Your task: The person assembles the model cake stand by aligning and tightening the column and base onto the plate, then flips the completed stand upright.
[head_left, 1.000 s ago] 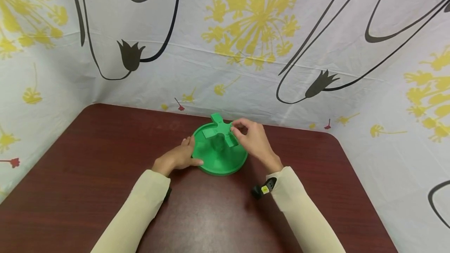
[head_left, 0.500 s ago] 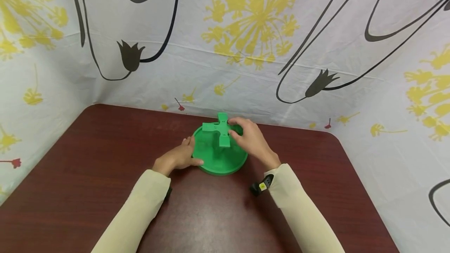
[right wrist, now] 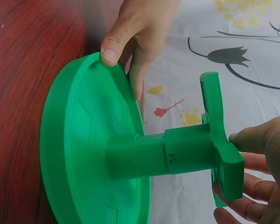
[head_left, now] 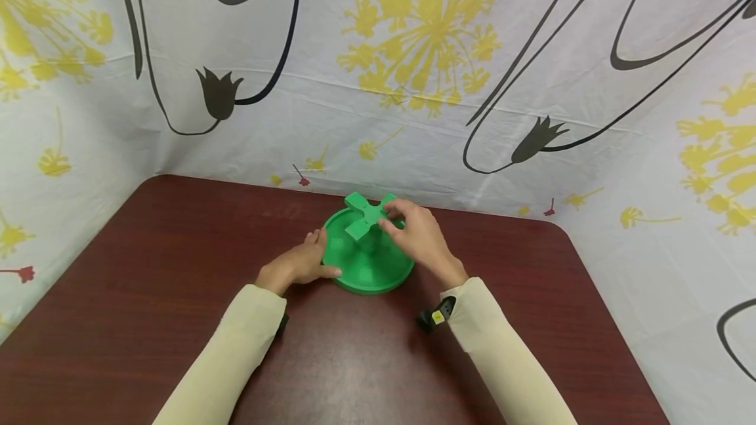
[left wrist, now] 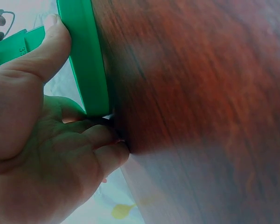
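Observation:
A shallow green round base [head_left: 367, 275] with a raised rim lies on the table. From its middle rises a stepped green post [right wrist: 151, 154], marked 34 in the right wrist view. On top of the post sits a green cross-shaped handle [head_left: 367, 215]. My left hand [head_left: 300, 262] grips the left side of the rim, thumb over the edge and fingers along the outside. My right hand [head_left: 419, 233] holds the handle from the right, its thumb and curled fingers about the handle's arms. Part of the handle is hidden behind that hand in the head view.
The dark red-brown table [head_left: 195, 281] has rounded far corners. Behind and beside it hangs a white cloth [head_left: 354, 117] with yellow flowers and dark tulip shapes. A dark band with a yellow patch [head_left: 438, 316] sits at the right wrist.
The cross-shaped handle has turned, its arms now pointing at different angles over the base. My right hand has shifted slightly with it, while my left hand and the base stay put.

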The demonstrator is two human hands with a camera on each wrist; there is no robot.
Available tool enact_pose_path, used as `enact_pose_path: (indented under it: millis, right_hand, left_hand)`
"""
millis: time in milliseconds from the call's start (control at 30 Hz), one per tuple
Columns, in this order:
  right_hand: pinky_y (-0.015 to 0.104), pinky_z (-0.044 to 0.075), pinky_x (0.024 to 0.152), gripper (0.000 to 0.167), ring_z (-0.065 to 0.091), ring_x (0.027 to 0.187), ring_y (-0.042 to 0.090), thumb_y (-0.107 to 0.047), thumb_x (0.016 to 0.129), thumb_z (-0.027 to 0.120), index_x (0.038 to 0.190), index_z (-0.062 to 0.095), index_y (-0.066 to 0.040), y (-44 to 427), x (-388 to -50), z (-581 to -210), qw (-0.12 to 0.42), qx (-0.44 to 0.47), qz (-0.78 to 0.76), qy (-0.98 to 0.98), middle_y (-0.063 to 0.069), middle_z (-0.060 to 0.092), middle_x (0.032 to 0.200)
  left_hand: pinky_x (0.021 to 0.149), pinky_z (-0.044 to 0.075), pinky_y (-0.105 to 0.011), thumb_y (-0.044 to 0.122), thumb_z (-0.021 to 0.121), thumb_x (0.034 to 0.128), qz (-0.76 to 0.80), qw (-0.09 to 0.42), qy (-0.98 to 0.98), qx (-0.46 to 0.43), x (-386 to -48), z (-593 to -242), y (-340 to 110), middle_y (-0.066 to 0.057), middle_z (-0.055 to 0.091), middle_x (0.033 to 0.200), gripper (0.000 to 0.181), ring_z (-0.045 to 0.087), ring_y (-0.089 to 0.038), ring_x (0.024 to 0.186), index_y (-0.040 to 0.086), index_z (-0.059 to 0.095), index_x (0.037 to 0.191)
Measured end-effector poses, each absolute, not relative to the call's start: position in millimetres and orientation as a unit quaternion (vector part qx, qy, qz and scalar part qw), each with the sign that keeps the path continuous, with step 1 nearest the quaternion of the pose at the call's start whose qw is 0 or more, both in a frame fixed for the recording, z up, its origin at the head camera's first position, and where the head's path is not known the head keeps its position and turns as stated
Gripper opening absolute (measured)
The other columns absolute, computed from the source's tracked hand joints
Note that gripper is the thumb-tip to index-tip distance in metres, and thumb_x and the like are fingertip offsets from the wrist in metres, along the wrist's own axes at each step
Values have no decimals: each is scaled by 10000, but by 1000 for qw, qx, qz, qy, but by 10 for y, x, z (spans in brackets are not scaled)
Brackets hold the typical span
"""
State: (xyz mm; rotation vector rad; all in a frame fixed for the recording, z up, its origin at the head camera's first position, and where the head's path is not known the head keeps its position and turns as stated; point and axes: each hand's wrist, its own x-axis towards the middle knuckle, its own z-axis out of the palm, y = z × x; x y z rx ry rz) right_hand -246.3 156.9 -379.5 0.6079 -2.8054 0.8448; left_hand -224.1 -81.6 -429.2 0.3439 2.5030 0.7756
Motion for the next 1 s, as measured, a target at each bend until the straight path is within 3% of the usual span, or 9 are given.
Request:
enact_pose_path:
  millis: [200,400,600,833,1000]
  right_hand:
    - [397,545,748,274,687,909,209,-257,952,681,1193,694,-127,1588,-2470,-3763,85,197,287,-934,32,743,1013]
    - [493,467,983,252,582,1186,313,-119,958,648,1198,695,-58,1685,-2597,-3751,118,231,292,-921,117,679,1216]
    - [536,325,1142,392,403,1396,364,29,938,616,1321,623,-51,1751,-2761,-3702,48,334,260,-905,146,561,1411]
    - [466,475,1019,428,507,1318,312,23,923,658,1340,617,-66,1760,-2885,-3633,-19,364,241,-899,129,588,1371]
    - [431,493,992,399,570,1239,259,-13,919,684,1302,657,-122,1773,-2936,-3616,-23,381,219,-898,69,649,1299]
  left_hand:
    - [1219,160,-510,372,610,990,285,246,918,124,-2241,-4299,-817,-249,-17,1641,968,-3,-377,1527,-34,-54,1565]
    - [1216,167,-513,373,614,988,285,244,919,123,-2238,-4309,-811,-256,-11,1640,973,2,-381,1526,-38,-52,1565]
    - [1214,169,-520,361,614,990,290,245,917,121,-2242,-4318,-810,-252,-8,1641,965,3,-381,1526,-36,-49,1566]
    - [1215,172,-512,365,619,986,291,244,917,124,-2246,-4339,-798,-251,-6,1641,971,5,-378,1526,-41,-47,1565]
    - [1215,173,-512,369,620,984,291,246,917,120,-2246,-4334,-802,-237,-17,1645,975,-6,-369,1528,-28,-54,1567]
